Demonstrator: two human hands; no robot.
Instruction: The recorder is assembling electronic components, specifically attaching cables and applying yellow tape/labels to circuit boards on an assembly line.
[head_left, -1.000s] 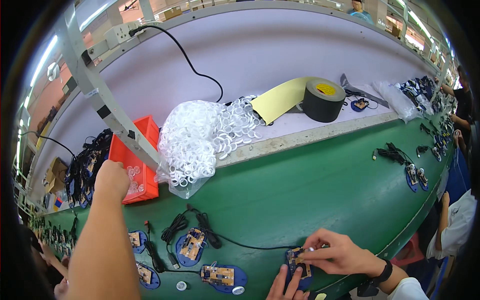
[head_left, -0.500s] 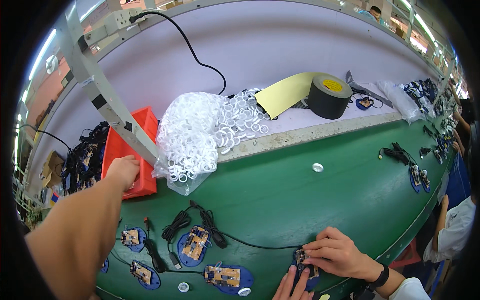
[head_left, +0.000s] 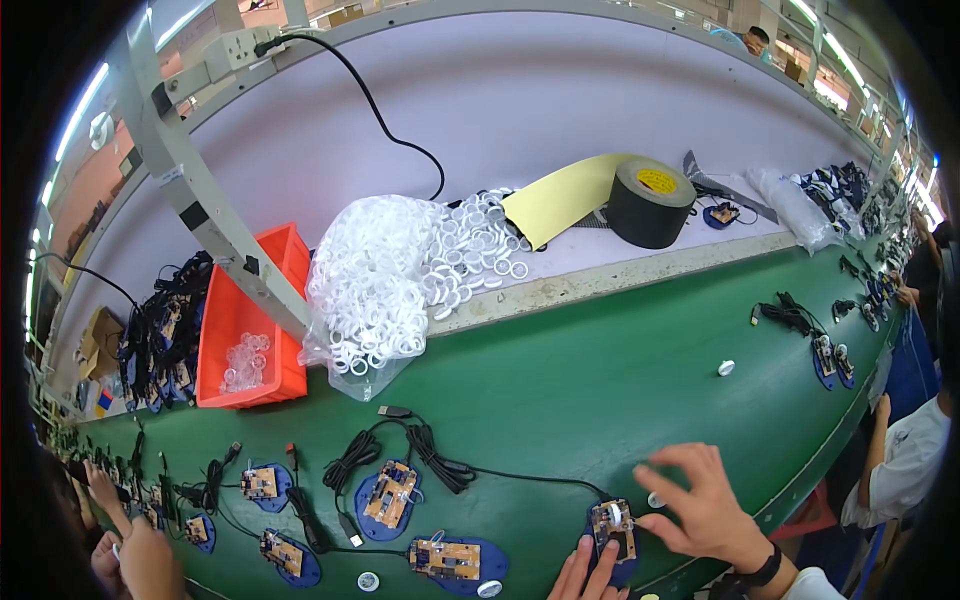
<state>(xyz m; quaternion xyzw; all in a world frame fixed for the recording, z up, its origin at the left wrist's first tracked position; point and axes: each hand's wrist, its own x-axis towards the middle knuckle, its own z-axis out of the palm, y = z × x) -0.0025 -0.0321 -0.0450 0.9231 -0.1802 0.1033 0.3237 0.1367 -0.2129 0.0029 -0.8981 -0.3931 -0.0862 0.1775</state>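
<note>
My left hand (head_left: 590, 574) comes in at the lower edge, its visible fingers stretched out and resting on a circuit board (head_left: 612, 522) on a blue oval base; its thumb is out of sight. A small white round piece (head_left: 615, 511) sits on this board, and a black cable leads away from it. My right hand (head_left: 705, 510), with a dark band at the wrist, is slightly blurred beside the board, thumb and fingers apart. Near its thumb another white round piece (head_left: 655, 499) is partly visible. To the left lies another board on a blue base (head_left: 447, 556).
Several more cabled boards (head_left: 390, 488) lie on the green table (head_left: 560, 400). A white cap (head_left: 726, 368) stands beyond my right hand. Behind are a red bin (head_left: 290, 392) of clear pieces, a bag of white rings (head_left: 365, 270) and a black tape roll (head_left: 650, 215). A co-worker's hand (head_left: 150, 565) is lower left.
My right hand has come off the board and its fingers have spread. A co-worker's arm has withdrawn from the red bin, uncovering clear pieces. The far white cap has shifted right and nearer.
</note>
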